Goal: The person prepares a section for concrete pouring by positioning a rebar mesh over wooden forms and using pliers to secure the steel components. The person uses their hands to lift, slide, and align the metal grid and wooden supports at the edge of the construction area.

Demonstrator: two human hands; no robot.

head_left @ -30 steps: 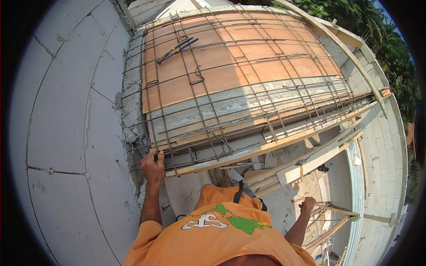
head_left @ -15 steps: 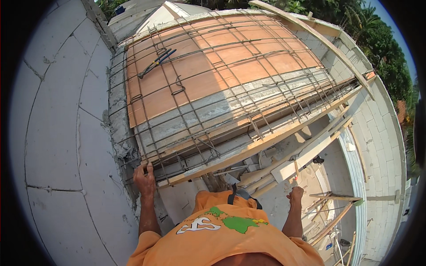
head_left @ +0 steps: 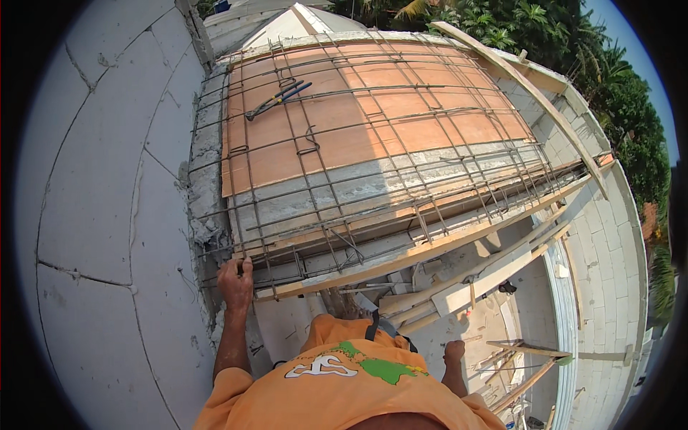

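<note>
My left hand (head_left: 235, 282) is closed at the near left corner of a rebar mesh (head_left: 309, 188), fingers curled over the end of a steel bar beside the block wall. The mesh spans an orange-brown plywood sheet (head_left: 279, 136) and a strip of grey concrete. On top of it, out of reach of both hands, rest pincers (head_left: 278, 99) with blue handles. Low beside my body, apart from the mesh, my right hand (head_left: 454, 352) is closed in a fist. Whether anything is inside it is hidden.
A tall wall of pale blocks (head_left: 93, 215) rises close on my left. Wooden formwork (head_left: 373, 259) edges the slab above a drop to a lower level with boards (head_left: 459, 294) and scattered debris. A long plank (head_left: 530, 79) lies across the far right corner.
The view has tilted, so the slab sits lower and farther right. My right hand has dropped closer to my body. My left hand stays at the same mesh corner.
</note>
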